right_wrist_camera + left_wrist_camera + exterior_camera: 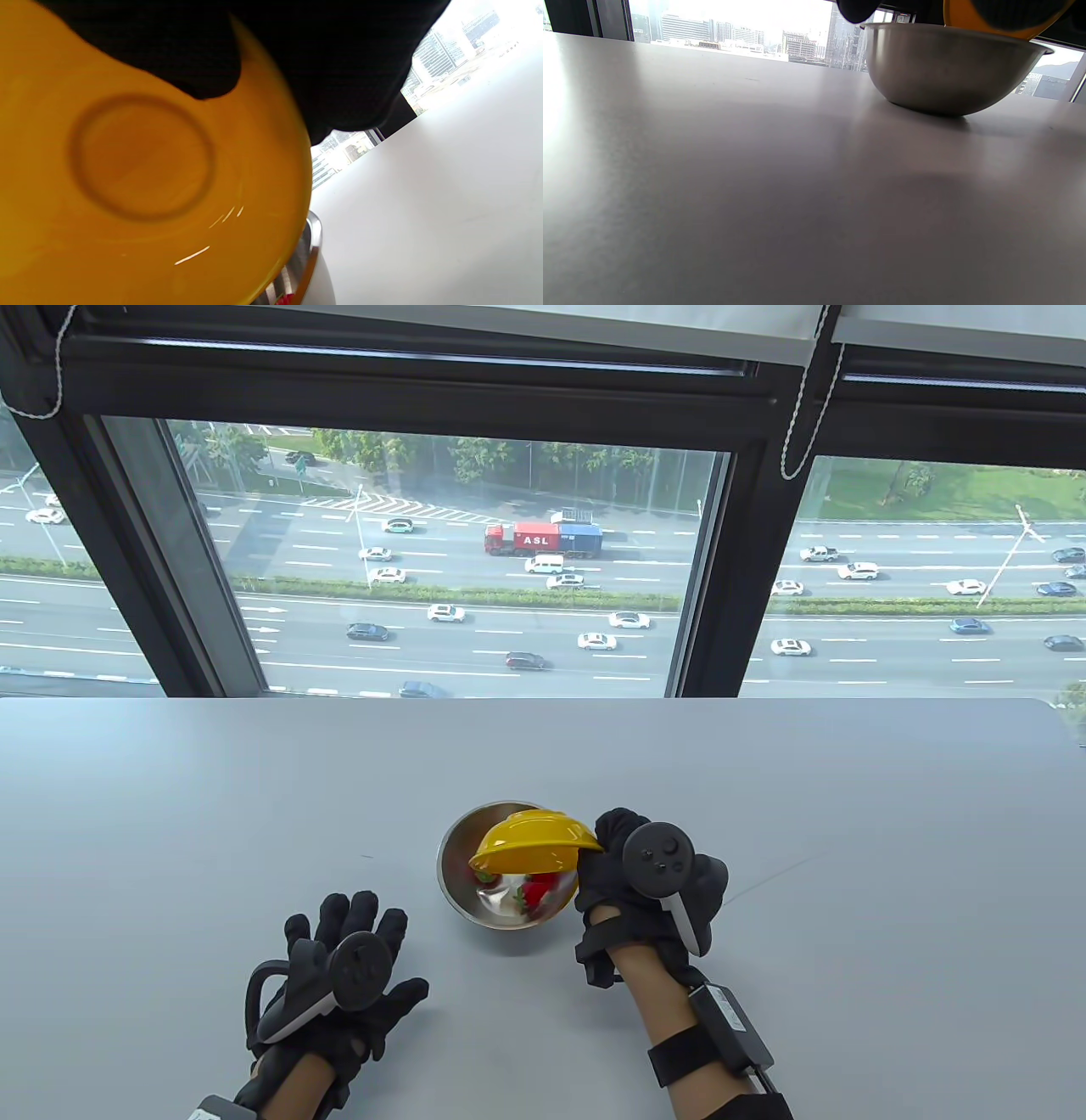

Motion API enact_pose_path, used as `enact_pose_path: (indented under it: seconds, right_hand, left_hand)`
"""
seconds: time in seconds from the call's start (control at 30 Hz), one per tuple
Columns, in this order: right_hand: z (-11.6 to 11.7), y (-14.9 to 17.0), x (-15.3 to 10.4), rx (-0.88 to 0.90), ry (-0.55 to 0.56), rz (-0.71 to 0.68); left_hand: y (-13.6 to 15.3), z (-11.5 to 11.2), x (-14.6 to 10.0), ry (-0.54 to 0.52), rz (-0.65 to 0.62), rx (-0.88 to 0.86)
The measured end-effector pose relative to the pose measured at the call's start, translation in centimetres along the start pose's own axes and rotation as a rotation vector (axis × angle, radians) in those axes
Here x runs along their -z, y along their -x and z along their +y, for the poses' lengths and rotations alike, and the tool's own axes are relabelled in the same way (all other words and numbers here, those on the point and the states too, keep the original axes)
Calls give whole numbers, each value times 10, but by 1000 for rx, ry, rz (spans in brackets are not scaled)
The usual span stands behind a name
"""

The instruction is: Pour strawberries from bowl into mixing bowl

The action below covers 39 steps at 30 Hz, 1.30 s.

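My right hand (624,874) grips a yellow bowl (536,841) by its rim and holds it tipped steeply over a steel mixing bowl (462,891) at the table's middle. Red strawberries (538,892) lie inside the mixing bowl under the yellow one. The right wrist view is filled by the yellow bowl's underside (144,178), with the steel rim (313,241) below it. My left hand (356,959) rests flat on the table with fingers spread, to the left of the mixing bowl and apart from it. The left wrist view shows the mixing bowl's side (941,67).
The grey table (212,814) spreads wide on all sides of the bowls. Its far edge (543,700) meets a large window with dark frames.
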State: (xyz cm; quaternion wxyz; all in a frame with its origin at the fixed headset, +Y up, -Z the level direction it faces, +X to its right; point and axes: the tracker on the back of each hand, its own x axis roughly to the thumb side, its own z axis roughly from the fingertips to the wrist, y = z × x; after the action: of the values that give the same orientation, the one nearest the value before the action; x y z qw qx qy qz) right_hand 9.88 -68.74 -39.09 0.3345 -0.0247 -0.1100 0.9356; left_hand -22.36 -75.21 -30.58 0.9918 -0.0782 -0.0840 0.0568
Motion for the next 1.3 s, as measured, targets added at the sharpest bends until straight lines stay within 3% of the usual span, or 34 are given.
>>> enact_pose_path:
  seconds: [0.67,1.03,1.3]
  right_hand:
    - [-31,18,-2,75,-9,52]
    - [-54,62,2,101,-20,160]
    - [-54,94,7,73,-19,243]
  left_hand:
    - [0,1,0,-13,-3,0]
    - [0,1,0,-13,-3,0]
    - [-1,-3,1,3,-3,5]
